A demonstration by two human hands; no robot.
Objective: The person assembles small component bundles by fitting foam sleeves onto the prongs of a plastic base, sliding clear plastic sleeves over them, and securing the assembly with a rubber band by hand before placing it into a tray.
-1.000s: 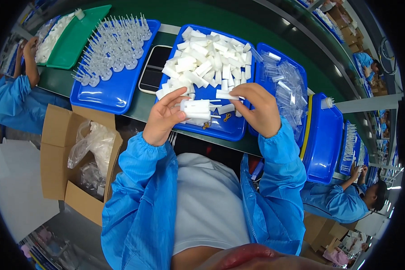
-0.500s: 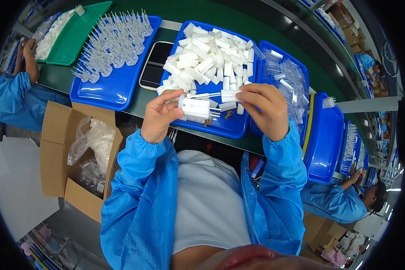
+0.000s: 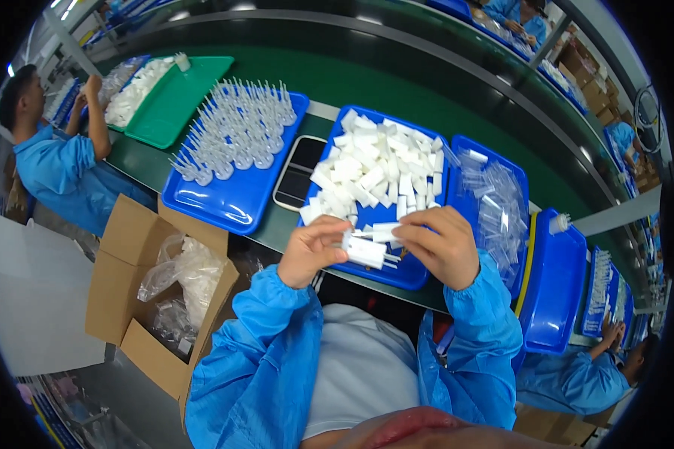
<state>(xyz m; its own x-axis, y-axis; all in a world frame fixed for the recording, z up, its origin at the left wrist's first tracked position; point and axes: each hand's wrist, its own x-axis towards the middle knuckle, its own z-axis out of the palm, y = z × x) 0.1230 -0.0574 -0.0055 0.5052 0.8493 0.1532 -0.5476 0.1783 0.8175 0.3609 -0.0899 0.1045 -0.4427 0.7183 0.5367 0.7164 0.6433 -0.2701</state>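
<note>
Left hand (image 3: 307, 254) gripping a white pronged part (image 3: 366, 254) by its base, right hand (image 3: 445, 248) pinching a white sleeve (image 3: 385, 233) at one prong, above the near edge of a blue tray (image 3: 406, 279), loose white sleeves (image 3: 371, 166) heaped toward its far edge

My right hand (image 3: 449, 247) covers the right end of the white tube (image 3: 384, 232); my left hand (image 3: 305, 254) hides part of the white pronged piece's (image 3: 365, 253) left end. Hands block some of the blue tray (image 3: 403, 278). Left co-worker's (image 3: 56, 161) fingertip item: too small to tell. Right co-worker (image 3: 577, 380): head clipped at dark rim, handwork unclear. Cardboard box (image 3: 112, 292) partly behind my left sleeve (image 3: 254, 359); bagged contents indistinct.
</note>
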